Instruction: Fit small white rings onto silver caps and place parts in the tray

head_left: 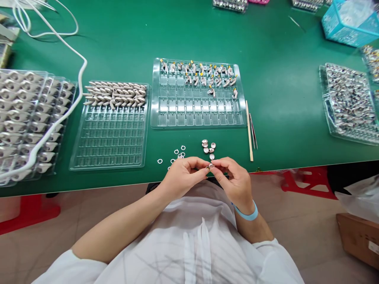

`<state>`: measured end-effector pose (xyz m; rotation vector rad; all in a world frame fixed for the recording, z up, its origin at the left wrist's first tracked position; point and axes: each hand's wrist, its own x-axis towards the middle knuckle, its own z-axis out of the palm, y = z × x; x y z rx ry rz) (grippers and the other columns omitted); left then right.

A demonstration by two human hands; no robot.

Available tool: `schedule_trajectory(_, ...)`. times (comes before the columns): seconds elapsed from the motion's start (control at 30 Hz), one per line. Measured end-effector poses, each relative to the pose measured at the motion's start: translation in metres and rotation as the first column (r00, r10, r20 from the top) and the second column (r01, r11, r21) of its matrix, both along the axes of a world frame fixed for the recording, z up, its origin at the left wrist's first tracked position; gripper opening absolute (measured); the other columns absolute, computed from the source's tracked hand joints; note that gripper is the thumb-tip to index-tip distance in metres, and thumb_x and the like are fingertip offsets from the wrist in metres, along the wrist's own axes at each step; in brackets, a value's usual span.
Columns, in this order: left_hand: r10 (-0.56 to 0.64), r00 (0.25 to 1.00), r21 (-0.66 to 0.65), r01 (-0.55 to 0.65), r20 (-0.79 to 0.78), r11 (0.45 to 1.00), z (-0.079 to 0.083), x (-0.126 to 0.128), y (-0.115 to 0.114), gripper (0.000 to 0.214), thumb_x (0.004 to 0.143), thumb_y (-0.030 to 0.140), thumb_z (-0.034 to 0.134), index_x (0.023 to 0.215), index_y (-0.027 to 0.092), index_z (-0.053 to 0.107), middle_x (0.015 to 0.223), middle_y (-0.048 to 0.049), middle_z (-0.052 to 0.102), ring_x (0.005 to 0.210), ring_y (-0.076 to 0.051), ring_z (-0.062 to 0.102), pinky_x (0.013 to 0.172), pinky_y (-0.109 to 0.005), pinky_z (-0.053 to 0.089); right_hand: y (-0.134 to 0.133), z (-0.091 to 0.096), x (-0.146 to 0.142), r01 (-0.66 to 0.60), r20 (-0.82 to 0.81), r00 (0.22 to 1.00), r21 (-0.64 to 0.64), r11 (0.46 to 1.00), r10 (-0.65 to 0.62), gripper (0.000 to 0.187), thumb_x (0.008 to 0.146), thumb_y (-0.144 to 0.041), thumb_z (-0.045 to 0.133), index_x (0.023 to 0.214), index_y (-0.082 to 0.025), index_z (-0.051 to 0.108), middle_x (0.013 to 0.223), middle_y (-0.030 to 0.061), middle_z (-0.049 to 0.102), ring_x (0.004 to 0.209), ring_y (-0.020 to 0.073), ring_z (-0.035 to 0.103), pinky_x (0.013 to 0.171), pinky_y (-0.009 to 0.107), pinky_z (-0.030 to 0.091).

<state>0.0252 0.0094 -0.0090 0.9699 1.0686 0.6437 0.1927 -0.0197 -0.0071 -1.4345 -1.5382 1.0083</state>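
Note:
At the table's front edge my left hand (183, 175) and my right hand (233, 179) meet, fingertips pinched together on a small metal part (209, 167) with a brassy bit. Fingers cover most of that part. Just beyond them lie several small round silver caps (206, 150). Thin white rings (177, 151) are scattered beside my left hand, some partly behind it. Farther back, a clear compartment tray (198, 92) holds curved metal pieces with yellow tips in its upper rows.
To the left stand a half-filled tray of metal pieces (115, 134), stacked trays of larger parts (22, 106) and a white cable (82, 75). Tweezers (253, 132) and a wooden stick (249, 132) lie right. Farther right are a full tray (349, 98) and a blue basket (340, 27).

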Motion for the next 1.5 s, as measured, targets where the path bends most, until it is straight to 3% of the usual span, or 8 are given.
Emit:
schedule_trajectory(0.37,-0.054,0.995,0.019,0.056,-0.083,0.998,0.004,-0.001,0.001,0.016,0.079,0.026,0.061,0.087,0.015,0.069,0.081,-0.0039,0.069,0.071,-0.016,0.064,0.071,-0.029,0.055,-0.001,-0.001,-0.002,-0.012,-0.162,0.987,-0.171,0.985,-0.016,0.011,0.084,-0.027,0.061,0.093,-0.022,0.065,0.085,0.0012,0.066,0.071,0.0112,0.061,0.060,0.021,0.050)
schedule_trajectory(0.8,-0.054,0.994,0.033,0.057,-0.094,0.998,0.004,-0.001,0.002,0.016,0.080,0.026,0.060,0.087,0.014,0.068,0.081,-0.0037,0.067,0.071,-0.015,0.062,0.069,-0.029,0.056,0.001,0.000,-0.003,0.043,-0.237,0.966,-0.263,0.964,-0.107,0.014,0.080,-0.029,0.066,0.092,-0.022,0.068,0.080,-0.0002,0.068,0.058,0.0071,0.056,0.051,0.017,0.048)
schedule_trajectory(1.07,-0.040,0.999,-0.075,0.040,-0.007,0.996,0.007,-0.002,0.005,0.014,0.077,0.025,0.062,0.086,0.015,0.066,0.081,-0.0018,0.067,0.069,-0.012,0.062,0.064,-0.023,0.056,0.002,-0.001,-0.002,-0.030,-0.235,0.972,-0.193,0.981,-0.017,0.012,0.082,-0.026,0.064,0.093,-0.024,0.069,0.085,0.0007,0.068,0.069,0.0101,0.060,0.054,0.019,0.048)
schedule_trajectory(1.3,-0.021,0.999,-0.134,0.025,0.033,0.991,0.007,-0.005,0.007,0.012,0.074,0.023,0.065,0.081,0.014,0.062,0.077,-0.0005,0.065,0.067,-0.011,0.062,0.065,-0.025,0.057,0.004,0.001,0.002,-0.110,-0.105,0.989,-0.060,0.992,0.104,0.016,0.084,-0.021,0.062,0.098,-0.024,0.070,0.085,0.0020,0.066,0.073,0.0120,0.058,0.059,0.024,0.045)
schedule_trajectory(1.5,-0.039,0.997,-0.142,0.048,0.067,0.989,0.011,-0.006,0.008,0.016,0.073,0.027,0.069,0.082,0.013,0.065,0.079,-0.0012,0.066,0.068,-0.011,0.062,0.067,-0.025,0.057,0.002,0.001,0.001,-0.040,-0.136,0.990,-0.114,0.993,0.024,0.014,0.084,-0.025,0.062,0.097,-0.024,0.069,0.087,0.0009,0.066,0.067,0.0098,0.058,0.056,0.022,0.047)
